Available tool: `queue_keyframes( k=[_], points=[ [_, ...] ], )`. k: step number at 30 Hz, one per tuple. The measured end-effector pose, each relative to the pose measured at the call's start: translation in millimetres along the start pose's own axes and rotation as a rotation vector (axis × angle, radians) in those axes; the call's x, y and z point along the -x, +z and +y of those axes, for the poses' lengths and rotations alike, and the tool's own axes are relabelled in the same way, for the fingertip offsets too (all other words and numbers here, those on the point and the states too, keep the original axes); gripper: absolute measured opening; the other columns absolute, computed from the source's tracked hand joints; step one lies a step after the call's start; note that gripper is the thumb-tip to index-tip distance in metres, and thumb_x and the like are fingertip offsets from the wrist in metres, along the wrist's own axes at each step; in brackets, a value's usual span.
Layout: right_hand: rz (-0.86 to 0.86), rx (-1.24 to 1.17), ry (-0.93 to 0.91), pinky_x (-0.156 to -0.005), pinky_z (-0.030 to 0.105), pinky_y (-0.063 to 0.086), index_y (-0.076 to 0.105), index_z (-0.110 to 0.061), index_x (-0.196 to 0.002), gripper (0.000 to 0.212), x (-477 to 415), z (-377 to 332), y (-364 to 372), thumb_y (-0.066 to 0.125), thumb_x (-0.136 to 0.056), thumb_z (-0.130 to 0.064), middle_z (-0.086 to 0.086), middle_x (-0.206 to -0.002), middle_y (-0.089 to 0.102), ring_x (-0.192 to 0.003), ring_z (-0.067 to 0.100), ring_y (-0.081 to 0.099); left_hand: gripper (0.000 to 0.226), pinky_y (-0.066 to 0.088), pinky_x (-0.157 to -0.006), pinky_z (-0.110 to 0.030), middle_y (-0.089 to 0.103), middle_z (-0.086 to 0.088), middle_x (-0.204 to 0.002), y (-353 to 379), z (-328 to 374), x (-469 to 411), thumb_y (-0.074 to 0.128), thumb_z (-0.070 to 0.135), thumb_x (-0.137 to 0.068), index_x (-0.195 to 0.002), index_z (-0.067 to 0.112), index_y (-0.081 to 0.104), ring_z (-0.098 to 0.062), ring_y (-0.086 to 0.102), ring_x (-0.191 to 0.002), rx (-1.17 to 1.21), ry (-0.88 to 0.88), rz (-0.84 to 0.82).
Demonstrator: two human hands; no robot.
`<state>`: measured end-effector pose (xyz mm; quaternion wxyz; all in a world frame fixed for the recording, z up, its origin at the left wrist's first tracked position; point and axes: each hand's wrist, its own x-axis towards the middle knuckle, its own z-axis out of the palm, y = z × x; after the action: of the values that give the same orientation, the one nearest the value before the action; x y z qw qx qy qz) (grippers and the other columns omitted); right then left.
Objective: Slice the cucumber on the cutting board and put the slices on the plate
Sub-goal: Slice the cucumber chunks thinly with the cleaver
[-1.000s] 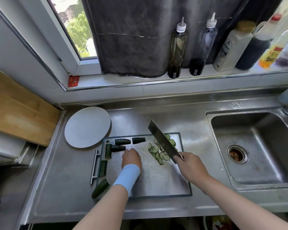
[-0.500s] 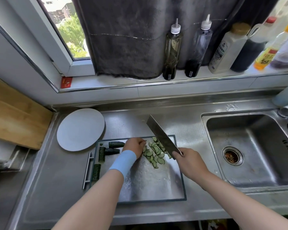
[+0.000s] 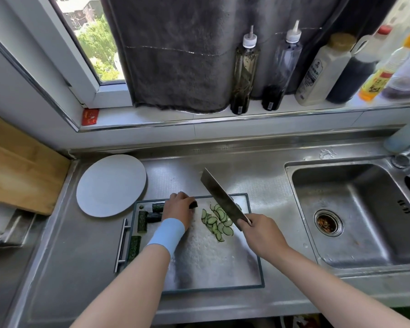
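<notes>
The left hand [image 3: 179,210] rests on the far left part of the cutting board [image 3: 211,261], its fingers curled over a cucumber piece [image 3: 194,204]. Only the dark end of that piece shows, past the fingertips on the right. A pale blue wristband [image 3: 167,233] wraps the left wrist.

The right hand [image 3: 258,233] grips the handle of a cleaver [image 3: 220,197] with its fingers closed round it. The broad blade slants up and away to the left, over the board's far edge. I cannot tell whether its edge touches the board.

A loose heap of thin slices [image 3: 217,220] lies on the board between the 2 hands, just beside the blade and partly under it. The held piece sits near the slices but apart from them.

4 more cucumber chunks [image 3: 142,221] lie along the board's left edge, behind the left hand. 3 are close to the wrist and 1 is nearer the camera.

The round white plate [image 3: 111,185] sits on the steel counter [image 3: 81,268], touching the board's far left corner, with no slices on it. A sink [image 3: 355,209] lies to the right, well apart from the board.
</notes>
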<state>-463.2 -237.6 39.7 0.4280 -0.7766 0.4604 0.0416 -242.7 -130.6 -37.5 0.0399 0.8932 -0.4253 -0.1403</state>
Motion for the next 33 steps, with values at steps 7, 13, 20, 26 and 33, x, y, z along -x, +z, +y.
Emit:
queue_keyframes(
  k=[7, 13, 20, 26, 33],
  points=[
    [-0.048, 0.079, -0.033, -0.056, 0.029, 0.041, 0.065, -0.028, -0.084, 0.023, 8.7, -4.4, 19.2, 0.051, -0.1, -0.036, -0.009, -0.071, 0.062, -0.068, 0.014, 0.057, 0.031, 0.048, -0.086, -0.031, 0.058, 0.002, -0.113, -3.4, -2.6, 19.8, 0.062, 0.033, -0.087, -0.118, 0.029, 0.063, -0.021, 0.056, -0.104, 0.046, -0.082, -0.113],
    [-0.127, 0.173, -0.065, -0.059, 0.031, 0.041, 0.056, -0.023, -0.072, 0.028, 19.4, -15.8, 36.6, 0.049, -0.097, -0.035, -0.005, -0.068, 0.059, -0.066, 0.018, 0.054, 0.028, 0.047, -0.074, -0.027, 0.06, 0.006, -0.105, -0.3, -8.8, 66.9, 0.066, 0.033, -0.082, -0.106, 0.026, 0.054, -0.018, 0.058, -0.092, 0.299, -0.29, -0.163],
    [-0.194, 0.384, -0.187, -0.053, 0.028, 0.035, 0.056, -0.026, -0.073, 0.028, 36.5, -25.5, 54.8, 0.045, -0.099, -0.032, -0.007, -0.072, 0.059, -0.068, 0.018, 0.053, 0.022, 0.047, -0.077, -0.027, 0.055, 0.004, -0.104, 15.7, -27.5, 113.8, 0.062, 0.037, -0.087, -0.104, 0.023, 0.061, -0.017, 0.056, -0.092, 0.338, -0.299, -0.06],
    [-0.221, 0.466, -0.247, -0.066, 0.031, 0.045, 0.061, -0.022, -0.087, 0.02, 36.9, -22.2, 64.2, 0.043, -0.094, -0.029, -0.002, -0.081, 0.066, -0.08, 0.024, 0.058, 0.027, 0.048, -0.087, -0.029, 0.053, 0.004, -0.115, 28.3, -28.9, 128.5, 0.061, 0.028, -0.088, -0.114, 0.024, 0.063, -0.017, 0.055, -0.103, 0.365, -0.188, 0.037],
    [-0.253, 0.519, -0.299, -0.067, 0.032, 0.047, 0.061, -0.02, -0.088, 0.021, 30.8, -24.4, 69.2, 0.043, -0.093, -0.03, -0.001, -0.082, 0.066, -0.082, 0.025, 0.058, 0.027, 0.044, -0.092, -0.025, 0.055, 0.004, -0.119, 33.8, -35.8, 129.1, 0.061, 0.025, -0.09, -0.117, 0.025, 0.066, -0.016, 0.054, -0.109, 0.409, -0.16, 0.078]
  ],
)
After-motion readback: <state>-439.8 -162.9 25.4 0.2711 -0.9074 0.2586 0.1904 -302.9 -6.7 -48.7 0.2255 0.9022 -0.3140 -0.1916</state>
